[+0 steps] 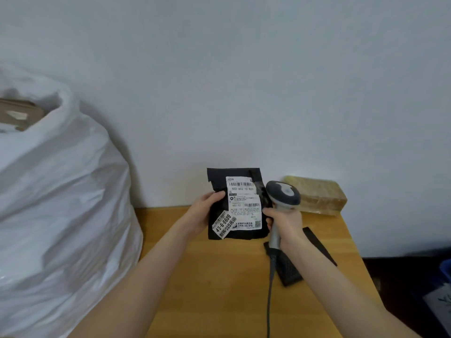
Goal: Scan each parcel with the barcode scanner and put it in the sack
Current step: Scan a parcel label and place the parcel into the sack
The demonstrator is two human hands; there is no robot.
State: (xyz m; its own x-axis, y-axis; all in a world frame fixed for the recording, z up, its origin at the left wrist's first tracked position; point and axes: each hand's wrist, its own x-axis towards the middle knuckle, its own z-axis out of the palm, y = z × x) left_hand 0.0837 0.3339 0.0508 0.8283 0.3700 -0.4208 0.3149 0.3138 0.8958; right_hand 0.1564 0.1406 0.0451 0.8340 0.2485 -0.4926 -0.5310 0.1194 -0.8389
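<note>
A flat black parcel [219, 181] with white barcode labels stands upright above the wooden table [219, 276], label side toward me. My left hand [205, 213] grips its left edge. My right hand [284, 224] grips the handle of a grey barcode scanner [284, 193], whose head sits just right of the parcel's label. The scanner's cable hangs down toward me. A big white sack [61, 203] stands at the left, its mouth open at the top with a brown cardboard parcel [19, 113] showing inside.
A tan tape-wrapped parcel [317, 197] lies at the table's back right against the white wall. A black flat parcel [292, 267] lies on the table under my right forearm. Dark floor and a blue object [445, 269] are past the table's right edge.
</note>
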